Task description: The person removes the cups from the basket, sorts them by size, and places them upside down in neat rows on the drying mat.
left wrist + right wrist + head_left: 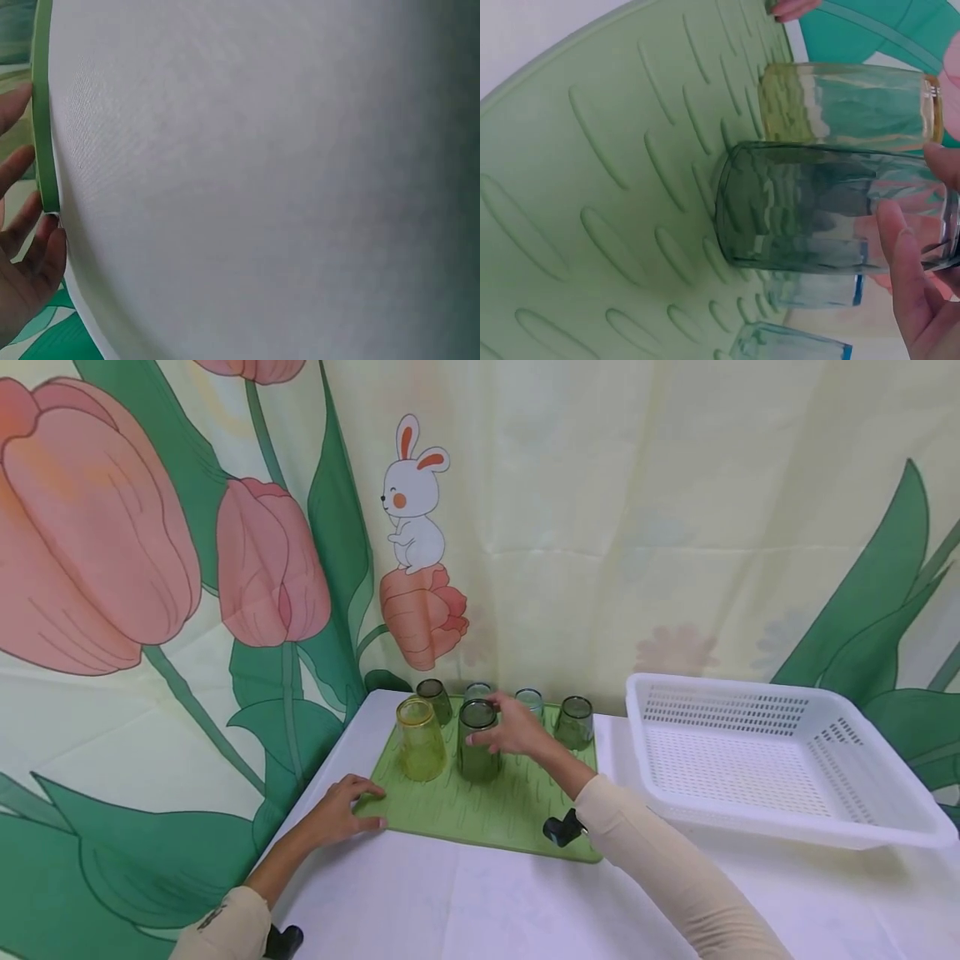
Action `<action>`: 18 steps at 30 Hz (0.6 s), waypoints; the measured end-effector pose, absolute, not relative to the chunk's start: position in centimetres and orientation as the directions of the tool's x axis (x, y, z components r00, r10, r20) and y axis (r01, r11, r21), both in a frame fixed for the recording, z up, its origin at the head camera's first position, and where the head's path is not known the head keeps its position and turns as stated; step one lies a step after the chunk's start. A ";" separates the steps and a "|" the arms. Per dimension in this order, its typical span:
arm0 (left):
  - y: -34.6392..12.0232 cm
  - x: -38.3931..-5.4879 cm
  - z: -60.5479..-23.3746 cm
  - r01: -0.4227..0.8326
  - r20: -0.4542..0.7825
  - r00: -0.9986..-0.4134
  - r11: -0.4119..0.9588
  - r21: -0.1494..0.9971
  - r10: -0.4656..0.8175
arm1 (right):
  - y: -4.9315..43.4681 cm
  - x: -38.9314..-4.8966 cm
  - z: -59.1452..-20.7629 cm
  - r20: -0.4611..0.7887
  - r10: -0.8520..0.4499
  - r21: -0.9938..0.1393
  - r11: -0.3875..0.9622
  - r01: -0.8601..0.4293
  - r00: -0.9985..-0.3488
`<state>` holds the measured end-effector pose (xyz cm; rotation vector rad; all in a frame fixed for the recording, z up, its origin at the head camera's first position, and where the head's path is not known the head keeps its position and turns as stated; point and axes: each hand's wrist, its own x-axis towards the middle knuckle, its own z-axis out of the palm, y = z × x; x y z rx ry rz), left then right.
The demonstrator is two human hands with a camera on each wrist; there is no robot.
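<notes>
A tall smoky grey glass [480,767] stands upright at the middle of a green ridged mat [465,818]. My right hand [516,727] grips it near the top, thumb and fingers on opposite sides, as the right wrist view also shows. Just left of it is a tall yellow glass [422,750]. Behind them are two bluish glasses [529,702] and a short dark glass [433,700], with another short grey glass [574,723] at the mat's right. At the mat's front left corner, my left hand [343,812] rests with loosely spread fingers, fingertips at the green edge.
A white perforated plastic basket [750,822] sits right of the mat on the white tablecloth [420,893]. Behind the table hangs a curtain [555,552] printed with tulips and a rabbit.
</notes>
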<state>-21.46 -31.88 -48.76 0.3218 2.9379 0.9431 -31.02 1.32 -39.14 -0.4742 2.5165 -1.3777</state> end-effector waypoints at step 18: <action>-32.5 -21.2 -48.4 0.227 0.055 -0.971 0.821 0.523 0.233 | 5.7 -29.6 -38.4 0.017 -0.410 -0.785 0.560 -0.266 -0.912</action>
